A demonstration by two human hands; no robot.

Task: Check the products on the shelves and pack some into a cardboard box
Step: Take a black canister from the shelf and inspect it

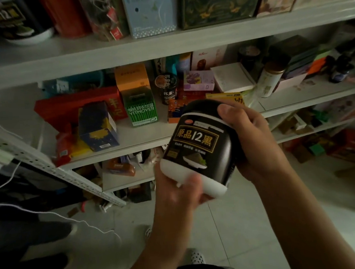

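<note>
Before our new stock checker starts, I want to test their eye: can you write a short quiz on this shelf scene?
1. True or false: the black jar stands on a shelf.
2. Which hand grips the jar's white end? A) left B) right C) neither
3. Fill in: the VITMOVER box is ___ in colour.
Key: 1 false, the left hand and right hand hold it in the air; 2 A; 3 green.

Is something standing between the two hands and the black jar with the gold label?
Nothing visible does. The left hand grips the black jar directly at its white end, and the right hand grips it at its black end.
</note>
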